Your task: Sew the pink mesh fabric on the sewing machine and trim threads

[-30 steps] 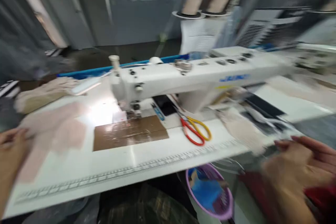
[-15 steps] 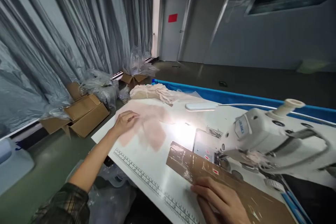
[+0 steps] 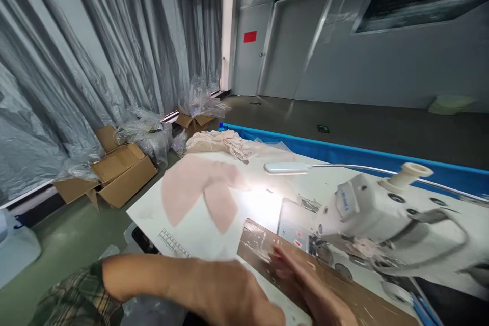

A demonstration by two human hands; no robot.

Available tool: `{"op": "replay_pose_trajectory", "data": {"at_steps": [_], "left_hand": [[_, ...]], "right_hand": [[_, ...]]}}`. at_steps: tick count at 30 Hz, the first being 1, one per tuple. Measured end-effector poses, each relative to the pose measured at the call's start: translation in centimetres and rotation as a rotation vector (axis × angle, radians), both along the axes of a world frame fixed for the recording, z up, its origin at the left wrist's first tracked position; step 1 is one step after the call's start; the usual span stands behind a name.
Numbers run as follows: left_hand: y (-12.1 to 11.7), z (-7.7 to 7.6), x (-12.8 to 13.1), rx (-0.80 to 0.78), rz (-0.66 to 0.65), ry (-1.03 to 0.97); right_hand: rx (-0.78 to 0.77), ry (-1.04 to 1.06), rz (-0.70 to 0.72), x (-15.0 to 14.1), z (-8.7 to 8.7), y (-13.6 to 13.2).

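Note:
My left hand (image 3: 244, 293) is low in the middle, in front of the white table's front edge, its fingers blurred and partly cut off by the frame. Close to its right, my right hand (image 3: 313, 290) is over a brown taped board (image 3: 263, 247), fingers stretched forward and blurred. Whether it touches the board I cannot tell. Beyond the hands, a curved pale pink fabric piece (image 3: 181, 188) lies flat on the table, with a narrower pink fabric piece (image 3: 221, 206) beside it. A white sewing machine (image 3: 367, 214) stands to the right.
A bundle of tied pale fabric (image 3: 217, 142) lies at the table's far edge. A lamp (image 3: 288, 168) on a bent stem lights the machine plate. The table (image 3: 147, 211) bears a printed ruler (image 3: 171, 242). Open cardboard boxes (image 3: 126, 175) and plastic bags stand on the floor at left.
My left hand has left the pink fabric and swung down and right, close to my right hand. The right hand's fingers have turned and stretched out. The view has tilted up slightly.

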State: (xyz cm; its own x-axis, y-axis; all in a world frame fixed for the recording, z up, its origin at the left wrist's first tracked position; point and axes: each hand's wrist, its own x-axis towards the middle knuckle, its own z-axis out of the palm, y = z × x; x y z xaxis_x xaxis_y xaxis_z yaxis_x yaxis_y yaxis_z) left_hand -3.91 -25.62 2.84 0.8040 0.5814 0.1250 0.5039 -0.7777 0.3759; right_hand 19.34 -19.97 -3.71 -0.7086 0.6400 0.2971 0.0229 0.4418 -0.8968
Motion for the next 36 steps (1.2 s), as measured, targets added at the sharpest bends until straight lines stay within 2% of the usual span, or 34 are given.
{"op": "replay_pose_trajectory", "data": {"at_steps": [1, 2, 3, 5, 8, 10, 12, 15, 18, 21, 27, 29, 32, 33, 36], "left_hand": [[-0.1, 0.1, 1.6, -0.064, -0.067, -0.008], [0.1, 0.3, 2.9, -0.109, -0.072, -0.043], [0.4, 0.5, 3.9, -0.154, -0.036, -0.092], [1.5, 1.0, 4.9, -0.251, 0.163, -0.219], [3.7, 1.7, 4.5, -0.487, 0.457, -0.364], [5.1, 1.7, 3.5, -0.644, 0.550, -0.419], [6.2, 1.1, 2.6, -0.701, 0.606, -0.444], [7.1, -0.2, 1.8, -0.624, 0.662, -0.459], [7.4, -1.1, 1.6, -0.550, 0.679, -0.452], [7.5, -1.3, 1.6, -0.473, 0.681, -0.420], [7.5, -2.0, 0.5, -0.192, 0.711, -0.315], [8.2, -1.5, -0.1, -0.101, 0.695, -0.264], [11.0, 0.3, -1.2, 0.089, 0.731, -0.076], [12.4, 1.1, -1.5, 0.097, 0.787, 0.028], [16.6, 2.4, -2.1, 0.086, 0.905, 0.088]], "right_hand": [[-0.105, -0.011, 0.090, 0.3, -0.2, -0.1], [-0.190, -0.044, 0.163, 0.6, -0.5, -0.2], [-0.251, -0.092, 0.214, 0.9, -0.7, -0.3], [-0.312, -0.185, 0.239, 1.3, -0.7, -0.4], [-0.507, -0.249, 0.244, 1.1, 0.5, -0.3], [-0.707, -0.243, 0.234, 0.8, 2.2, -0.1], [-0.743, -0.223, 0.149, 0.7, 3.7, 0.2], [-0.677, -0.255, 0.023, 1.2, 4.7, 0.7], [-0.604, -0.318, -0.105, 2.2, 4.1, 1.3], [-0.459, -0.422, -0.223, 3.1, 3.4, 2.1], [-0.459, -0.485, -0.230, 3.8, 2.9, 3.7], [-0.429, -0.510, -0.244, 3.7, 2.6, 4.1], [-0.432, -0.527, -0.266, 3.4, 2.2, 4.1], [-0.441, -0.541, -0.274, 3.3, 2.2, 4.1], [-0.426, -0.582, -0.295, 3.4, 2.6, 3.5]]}}
